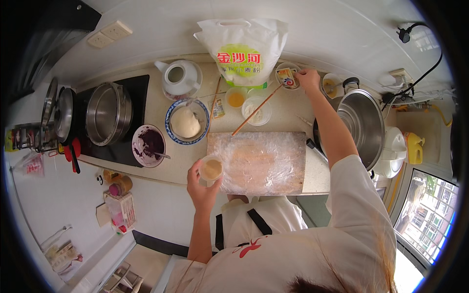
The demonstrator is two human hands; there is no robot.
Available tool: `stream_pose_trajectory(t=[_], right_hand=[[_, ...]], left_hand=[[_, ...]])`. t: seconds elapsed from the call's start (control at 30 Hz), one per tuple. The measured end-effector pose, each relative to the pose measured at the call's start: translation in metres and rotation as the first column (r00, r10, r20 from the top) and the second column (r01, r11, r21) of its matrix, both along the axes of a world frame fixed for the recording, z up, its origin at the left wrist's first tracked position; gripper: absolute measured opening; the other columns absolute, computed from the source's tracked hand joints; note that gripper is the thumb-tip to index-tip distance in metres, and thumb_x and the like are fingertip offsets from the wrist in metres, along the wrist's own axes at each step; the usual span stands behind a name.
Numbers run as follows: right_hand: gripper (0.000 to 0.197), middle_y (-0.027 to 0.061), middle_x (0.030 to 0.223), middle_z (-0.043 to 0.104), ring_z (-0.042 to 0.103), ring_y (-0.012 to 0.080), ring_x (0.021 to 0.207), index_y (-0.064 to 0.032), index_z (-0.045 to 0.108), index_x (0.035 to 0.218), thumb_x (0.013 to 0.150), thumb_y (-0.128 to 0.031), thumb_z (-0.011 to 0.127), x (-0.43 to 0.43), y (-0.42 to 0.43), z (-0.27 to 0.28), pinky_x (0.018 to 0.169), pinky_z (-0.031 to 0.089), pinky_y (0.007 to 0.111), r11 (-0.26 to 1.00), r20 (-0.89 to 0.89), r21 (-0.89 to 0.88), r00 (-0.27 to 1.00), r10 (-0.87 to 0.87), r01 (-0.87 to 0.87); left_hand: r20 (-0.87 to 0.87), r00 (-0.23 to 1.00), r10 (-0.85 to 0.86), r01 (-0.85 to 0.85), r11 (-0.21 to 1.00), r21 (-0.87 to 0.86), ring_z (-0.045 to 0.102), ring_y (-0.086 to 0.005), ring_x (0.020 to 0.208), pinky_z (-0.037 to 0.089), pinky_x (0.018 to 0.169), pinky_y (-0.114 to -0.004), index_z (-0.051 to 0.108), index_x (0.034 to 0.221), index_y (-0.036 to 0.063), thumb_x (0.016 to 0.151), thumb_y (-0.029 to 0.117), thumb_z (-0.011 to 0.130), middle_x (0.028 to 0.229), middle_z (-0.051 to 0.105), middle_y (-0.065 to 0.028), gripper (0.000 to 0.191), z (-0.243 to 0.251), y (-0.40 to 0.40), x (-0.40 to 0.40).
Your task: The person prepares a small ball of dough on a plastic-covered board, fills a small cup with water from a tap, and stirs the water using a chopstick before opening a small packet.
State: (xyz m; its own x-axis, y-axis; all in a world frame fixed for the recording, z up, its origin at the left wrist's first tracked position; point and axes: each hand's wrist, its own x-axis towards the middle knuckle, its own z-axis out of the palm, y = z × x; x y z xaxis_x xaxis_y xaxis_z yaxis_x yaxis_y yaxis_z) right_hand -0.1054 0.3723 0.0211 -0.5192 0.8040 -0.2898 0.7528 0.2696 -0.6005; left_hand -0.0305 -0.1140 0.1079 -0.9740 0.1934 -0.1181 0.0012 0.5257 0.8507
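My left hand holds a small clear plastic cup with tan contents over the left edge of a flour-dusted wooden board. At the back of the counter, my right hand has its fingertips on a printed packet at a small bowl. A chopstick slants from near that packet across a tub of white powder. Left of the tub are a cup with yellow liquid and another small packet. A ball of dough sits in a blue-and-white bowl.
A bowl of dark purple mash with a spoon stands by the cooktop, which carries a steel steamer pot. Behind are a white teapot and a flour bag. A large steel pot and a knife lie right.
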Motion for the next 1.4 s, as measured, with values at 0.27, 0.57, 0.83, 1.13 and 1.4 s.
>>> stream_pose_trajectory(t=[0.27, 0.57, 0.83, 1.13, 1.4], right_hand=[[0.027, 0.0175, 0.091, 0.071, 0.068, 0.0324, 0.082, -0.0048, 0.070, 0.101, 0.086, -0.027, 0.068, 0.008, 0.017, -0.007, 0.076, 0.053, 0.041, 0.984, -0.149, 0.176, 0.988, 0.033, -0.006], [0.021, 0.0208, 0.081, 0.063, 0.064, 0.0364, 0.073, -0.0018, 0.047, 0.094, 0.092, -0.019, 0.060, 0.063, -0.085, 0.095, 0.069, 0.050, 0.040, 0.959, -0.593, 0.254, 0.803, 0.054, 0.123], [0.009, 0.0116, 0.074, 0.056, 0.062, 0.0180, 0.062, 0.0005, 0.058, 0.091, 0.082, -0.002, 0.062, 0.130, -0.154, 0.061, 0.059, 0.049, 0.036, 0.973, -0.464, 0.137, 0.856, 0.228, -0.184], [0.014, 0.0056, 0.063, 0.055, 0.049, 0.0108, 0.056, 0.0013, 0.051, 0.076, 0.085, -0.006, 0.059, 0.106, -0.132, -0.010, 0.054, 0.043, 0.029, 0.997, -0.502, 0.027, 0.861, 0.082, -0.079], [0.012, 0.0054, 0.072, 0.061, 0.067, 0.0137, 0.075, -0.0008, 0.052, 0.091, 0.084, -0.002, 0.062, 0.106, -0.147, -0.034, 0.065, 0.053, 0.028, 0.935, -0.678, -0.265, 0.735, -0.005, -0.238]], left_hand=[[-0.008, 1.000, -0.020, 0.020, 1.000, 0.002, 0.057, -0.0277, 0.119, 0.048, 0.095, -0.040, 0.054, 0.128, 0.0084, 0.065, 0.008, 0.086, 0.127, 0.058, -0.0105, 0.071, -0.001, 0.009, 0.004], [0.033, 0.998, -0.046, 0.039, 0.981, 0.192, 0.055, -0.0229, 0.119, 0.047, 0.101, -0.038, 0.052, 0.129, 0.0027, 0.066, 0.001, 0.085, 0.129, 0.055, -0.0110, 0.071, 0.016, 0.023, 0.001], [-0.156, 0.955, -0.250, 0.270, 0.955, 0.123, 0.057, -0.0261, 0.119, 0.051, 0.095, -0.038, 0.052, 0.130, 0.0053, 0.066, 0.004, 0.084, 0.126, 0.057, -0.0115, 0.071, 0.039, 0.055, -0.007], [-0.026, 0.967, -0.254, 0.254, 0.967, -0.003, 0.057, -0.0294, 0.117, 0.050, 0.093, -0.040, 0.052, 0.129, 0.0068, 0.066, 0.003, 0.081, 0.124, 0.057, -0.0115, 0.069, 0.036, 0.035, 0.021], [0.038, 0.979, -0.201, 0.201, 0.980, 0.007, 0.056, -0.0258, 0.120, 0.050, 0.098, -0.040, 0.051, 0.130, 0.0039, 0.067, 0.005, 0.084, 0.131, 0.054, -0.0123, 0.070, 0.024, 0.023, 0.035]])
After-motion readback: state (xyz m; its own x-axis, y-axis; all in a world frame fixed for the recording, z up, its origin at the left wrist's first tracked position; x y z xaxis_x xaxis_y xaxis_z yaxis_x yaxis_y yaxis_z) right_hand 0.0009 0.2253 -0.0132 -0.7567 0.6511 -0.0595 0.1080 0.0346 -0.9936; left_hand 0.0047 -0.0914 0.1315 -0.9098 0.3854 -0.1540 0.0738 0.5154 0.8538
